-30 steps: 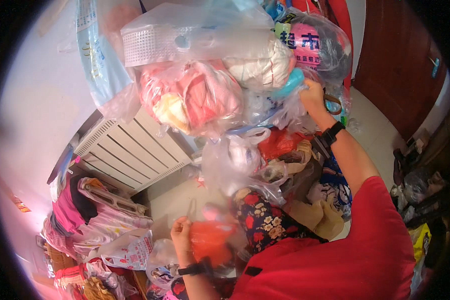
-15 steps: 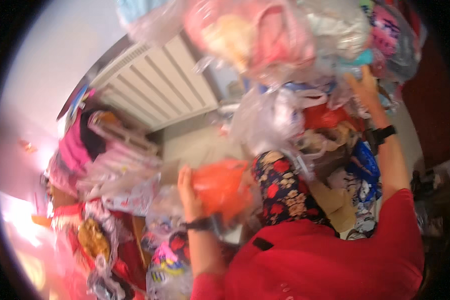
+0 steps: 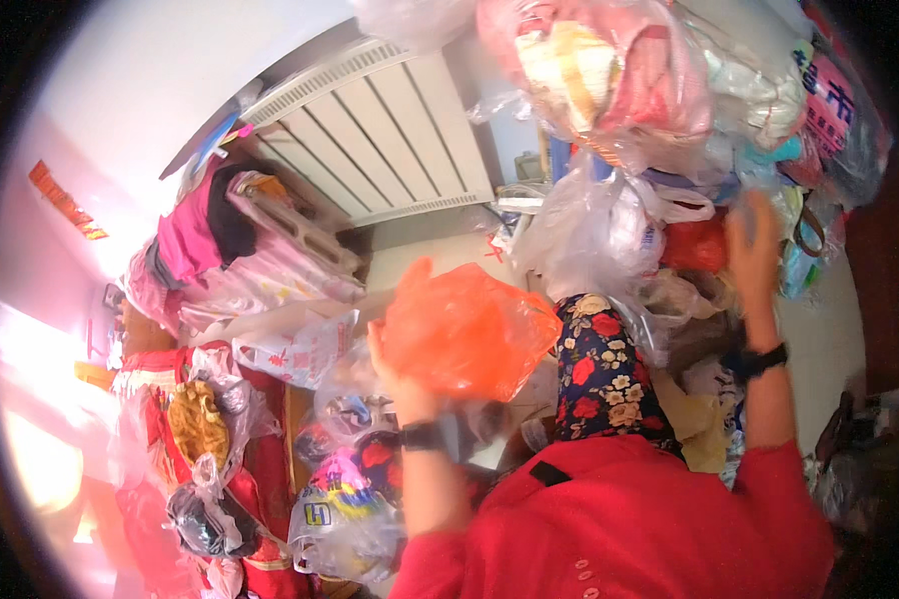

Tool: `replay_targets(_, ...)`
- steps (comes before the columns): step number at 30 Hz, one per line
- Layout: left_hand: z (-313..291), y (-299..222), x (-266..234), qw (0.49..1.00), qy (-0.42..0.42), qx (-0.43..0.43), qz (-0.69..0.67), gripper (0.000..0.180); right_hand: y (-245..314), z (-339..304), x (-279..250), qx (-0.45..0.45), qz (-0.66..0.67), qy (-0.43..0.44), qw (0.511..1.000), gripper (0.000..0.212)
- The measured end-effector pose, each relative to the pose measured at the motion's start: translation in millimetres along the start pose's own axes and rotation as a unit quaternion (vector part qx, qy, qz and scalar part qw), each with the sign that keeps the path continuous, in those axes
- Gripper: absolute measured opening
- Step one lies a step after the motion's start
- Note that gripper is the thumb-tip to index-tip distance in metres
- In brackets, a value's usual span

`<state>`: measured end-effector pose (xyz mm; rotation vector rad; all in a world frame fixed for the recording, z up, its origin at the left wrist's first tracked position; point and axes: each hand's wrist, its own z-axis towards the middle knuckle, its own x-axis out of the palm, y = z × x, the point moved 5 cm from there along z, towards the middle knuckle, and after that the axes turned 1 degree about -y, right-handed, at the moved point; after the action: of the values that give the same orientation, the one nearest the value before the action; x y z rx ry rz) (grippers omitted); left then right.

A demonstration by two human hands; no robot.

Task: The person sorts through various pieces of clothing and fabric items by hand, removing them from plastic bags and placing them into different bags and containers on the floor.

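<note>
My left hand (image 3: 394,371) grips a thin orange plastic bag (image 3: 469,334) in front of my body. Its crumpled sheet hides some of the fingers, and what is inside, if anything, does not show. Over on the right, my right hand (image 3: 754,240) is raised beside a pile of stuffed bags, and its fingers are smeared by motion. Closest to it lie a red plastic bag (image 3: 693,246) and a clear bag (image 3: 589,230) with white contents. My leg in dark flowered trousers (image 3: 609,384) stretches between the two hands.
A white radiator (image 3: 380,130) stands against the far wall. Large clear bags of pink and white cloth (image 3: 609,80) fill the upper right. Draped clothes (image 3: 195,235) lie at left, above a bag of mustard cloth (image 3: 198,419). A filled plastic bag (image 3: 345,524) sits near my left forearm.
My right hand has come down from the upper bags toward me. The orange bag is lifted slightly and spread wider in my left hand. The whole view has shifted a little.
</note>
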<state>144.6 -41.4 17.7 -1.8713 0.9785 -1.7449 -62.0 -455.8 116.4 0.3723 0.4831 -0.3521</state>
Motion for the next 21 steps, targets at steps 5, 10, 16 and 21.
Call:
replay_targets(5, -30.8, 36.3, 50.7, 0.997, 0.026, -0.068, 0.014, 0.040, 135.2, -103.4, 14.6, 0.114, 0.453, 0.395, 0.791, 0.064)
replay_targets(10, -64.1, 104.3, 106.5, 0.925, 0.173, -0.337, -0.025, 0.052, 170.0, -139.0, 15.9, 0.199, 0.584, 0.469, 0.632, 0.063)
replay_targets(16, -38.3, 120.5, 54.8, 0.943, 0.145, -0.270, 0.132, 0.019, -87.1, -190.8, -41.5, 0.317, 0.439, 0.590, 0.599, 0.045)
replay_targets(21, 8.5, 89.1, -47.8, 0.976, 0.026, -0.191, 0.096, 0.013, -364.3, -264.1, -236.0, 0.647, 0.100, 0.079, 0.752, 0.024)
